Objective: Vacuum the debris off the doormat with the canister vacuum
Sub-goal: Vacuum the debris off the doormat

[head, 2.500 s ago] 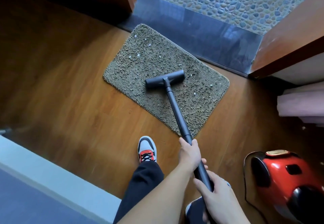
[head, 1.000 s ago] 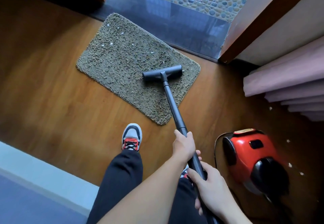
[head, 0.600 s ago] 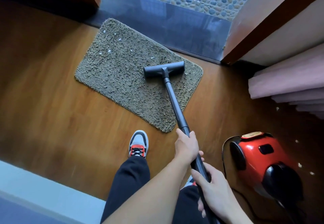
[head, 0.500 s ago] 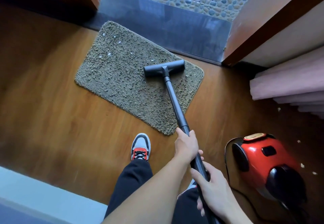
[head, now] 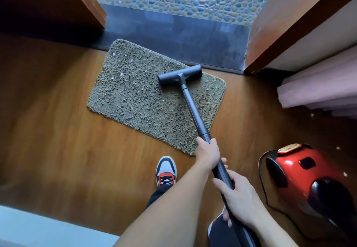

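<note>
A shaggy olive doormat (head: 139, 101) lies on the wood floor in front of the door sill. Small white debris bits (head: 122, 75) dot its far left part. The black floor nozzle (head: 179, 75) of the vacuum rests on the mat's far edge, right of the middle. Its black wand (head: 194, 109) runs back towards me. My left hand (head: 208, 152) grips the wand higher up, and my right hand (head: 239, 196) grips it lower down. The red canister vacuum (head: 301, 177) sits on the floor at the right.
A dark stone sill (head: 173, 34) and pebble paving lie beyond the mat. A wooden door (head: 289, 22) stands open at the right, with pink curtain folds (head: 318, 92) beside it. My left shoe (head: 166, 171) stands just behind the mat. White bits (head: 312, 114) lie near the curtain.
The nozzle has slid from the mat's middle to its far edge on the right side. Debris that lay on the right half of the mat is gone. Both hands kept their grip.
</note>
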`<state>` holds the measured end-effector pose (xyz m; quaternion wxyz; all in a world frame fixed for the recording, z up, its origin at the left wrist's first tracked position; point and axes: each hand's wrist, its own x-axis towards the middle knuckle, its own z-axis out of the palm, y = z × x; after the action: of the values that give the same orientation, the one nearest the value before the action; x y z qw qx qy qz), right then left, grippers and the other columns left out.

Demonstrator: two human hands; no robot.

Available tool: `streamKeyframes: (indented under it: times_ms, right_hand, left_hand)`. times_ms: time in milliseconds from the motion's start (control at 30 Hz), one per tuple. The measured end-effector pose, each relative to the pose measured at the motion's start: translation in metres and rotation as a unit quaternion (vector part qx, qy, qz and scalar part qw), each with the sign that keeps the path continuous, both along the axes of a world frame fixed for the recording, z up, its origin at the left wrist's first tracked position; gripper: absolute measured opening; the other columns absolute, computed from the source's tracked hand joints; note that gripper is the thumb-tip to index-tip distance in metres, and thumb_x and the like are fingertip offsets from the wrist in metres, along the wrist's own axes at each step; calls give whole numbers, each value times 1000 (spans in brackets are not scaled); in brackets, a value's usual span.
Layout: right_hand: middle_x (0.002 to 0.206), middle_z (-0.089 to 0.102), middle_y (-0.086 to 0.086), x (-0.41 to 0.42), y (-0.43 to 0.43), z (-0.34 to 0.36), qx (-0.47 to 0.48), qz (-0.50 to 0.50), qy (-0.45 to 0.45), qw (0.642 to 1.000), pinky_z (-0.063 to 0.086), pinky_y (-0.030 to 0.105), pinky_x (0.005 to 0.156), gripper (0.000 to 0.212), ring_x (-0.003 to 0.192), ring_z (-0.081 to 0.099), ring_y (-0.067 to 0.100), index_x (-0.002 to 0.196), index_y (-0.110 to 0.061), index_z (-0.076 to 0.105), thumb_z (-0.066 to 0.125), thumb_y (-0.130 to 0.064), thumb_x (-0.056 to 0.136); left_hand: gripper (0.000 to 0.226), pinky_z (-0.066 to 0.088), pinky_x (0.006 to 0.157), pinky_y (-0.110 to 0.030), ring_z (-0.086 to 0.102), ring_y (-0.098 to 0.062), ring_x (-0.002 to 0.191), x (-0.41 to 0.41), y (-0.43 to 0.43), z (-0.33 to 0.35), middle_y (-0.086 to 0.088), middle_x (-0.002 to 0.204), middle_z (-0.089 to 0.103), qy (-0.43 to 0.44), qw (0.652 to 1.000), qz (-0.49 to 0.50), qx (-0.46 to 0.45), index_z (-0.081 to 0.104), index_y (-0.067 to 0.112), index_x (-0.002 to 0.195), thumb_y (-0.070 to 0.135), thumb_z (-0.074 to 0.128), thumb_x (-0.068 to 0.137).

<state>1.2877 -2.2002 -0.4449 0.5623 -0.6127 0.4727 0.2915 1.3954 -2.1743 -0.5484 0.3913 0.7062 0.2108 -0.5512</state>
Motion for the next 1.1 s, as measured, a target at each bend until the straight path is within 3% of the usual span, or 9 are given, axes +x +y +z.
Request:
streamKeyframes:
  times_ms: [133, 433, 500, 567, 633, 733, 833, 967, 1100]
  right_hand:
    - [48, 64, 12, -26, -4, 2, 1, 11, -4, 1000, 51, 29, 50, 11, 38, 62, 30, 95, -27, 54, 54, -36, 102]
    - [49, 65, 14, -106, 8, 21, 4, 11, 13, 1000, 52, 30, 47, 11, 37, 60, 28, 98, -27, 55, 54, -36, 103]
    - [50, 66, 12, -127, 15, 23, -5, 13, 20, 1000, 53, 28, 49, 8, 38, 63, 25, 108, -33, 58, 55, -37, 102]
    - [50, 67, 4, -149, 22, 19, -33, 22, 29, 999, 55, 27, 56, 21, 44, 67, 21, 119, -39, 61, 58, -41, 99]
    - [59, 67, -8, -168, 28, 14, -57, 31, 36, 997, 54, 24, 67, 33, 64, 73, 17, 126, -43, 63, 63, -45, 93]
    - [86, 68, -13, -182, 38, 13, -77, 19, 41, 996, 42, 6, 66, 35, 87, 68, 8, 126, -43, 67, 69, -43, 90]
    - [102, 72, -12, -184, 46, 11, -83, 17, 44, 995, 41, 3, 66, 39, 96, 67, 5, 130, -41, 64, 68, -42, 92]
    - [75, 64, -10, -177, 49, 2, -58, 21, 39, 997, 54, 17, 70, 43, 59, 66, 4, 137, -37, 58, 61, -47, 95]
    - [59, 62, -7, -159, 46, -4, -39, 11, 16, 999, 60, 31, 65, 22, 46, 63, 6, 117, -32, 62, 58, -43, 98]
  left_hand:
    - [19, 60, 52, -40, 57, -18, 48, -22, -1, 8, -13, 98, 49, 13, 999, 26, -12, 34, 14, 116, 28, 38, 104]
    - [24, 56, 49, -34, 58, -19, 49, -108, 15, 19, -14, 95, 50, 34, 997, 62, -18, 35, 15, 119, 30, 40, 102]
    - [27, 60, 55, -39, 63, -23, 54, -131, 21, 22, -13, 92, 52, 34, 998, 59, -17, 35, 17, 116, 36, 41, 98]
    - [36, 61, 77, -53, 72, -35, 76, -154, 28, 12, -11, 90, 56, 19, 999, 25, -2, 36, 27, 109, 51, 40, 84]
    - [41, 57, 86, -60, 71, -41, 93, -185, 36, -26, -11, 91, 60, 12, 1000, 14, 12, 34, 33, 100, 60, 36, 70]
    - [35, 57, 88, -53, 71, -36, 93, -190, 42, 13, -9, 91, 62, 17, 1000, -22, 6, 35, 29, 109, 53, 37, 84]
    - [31, 56, 88, -47, 69, -32, 92, -191, 48, 20, -9, 94, 61, 10, 999, -30, 4, 37, 23, 114, 47, 38, 93]
    - [34, 57, 87, -59, 71, -38, 89, -191, 53, -22, -9, 87, 59, 7, 1000, -25, 8, 35, 29, 99, 55, 36, 77]
    - [22, 62, 74, -52, 63, -26, 57, -157, 46, 8, -10, 86, 54, 20, 1000, 12, -12, 36, 23, 103, 42, 40, 93]
